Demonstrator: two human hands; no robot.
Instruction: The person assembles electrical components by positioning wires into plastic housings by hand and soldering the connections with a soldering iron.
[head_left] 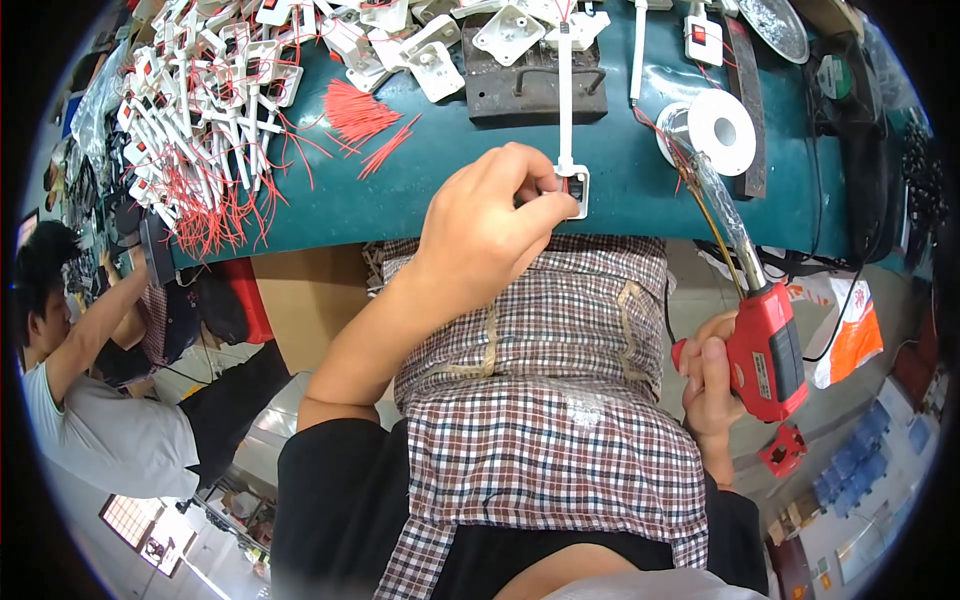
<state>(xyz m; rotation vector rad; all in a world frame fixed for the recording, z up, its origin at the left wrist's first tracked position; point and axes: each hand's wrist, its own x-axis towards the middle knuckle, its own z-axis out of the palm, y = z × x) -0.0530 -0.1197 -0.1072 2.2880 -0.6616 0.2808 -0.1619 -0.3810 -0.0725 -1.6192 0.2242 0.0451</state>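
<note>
My left hand reaches over the near edge of the bench, thumb and forefinger closed at a small white plastic housing. Inside that housing is a dark part with a bit of red wire, half hidden by my fingers. A white tube runs from the housing away from me, over a dark metal block. In my right hand is a red soldering gun, gripped by its handle and pointing up and left. Its tip lies near a white solder spool, apart from the housing.
Many white switch assemblies with red wires pile up at the bench's left. Cut red wires lie beside them. A dark metal bar and a round metal dish are at the right. Another person works at far left.
</note>
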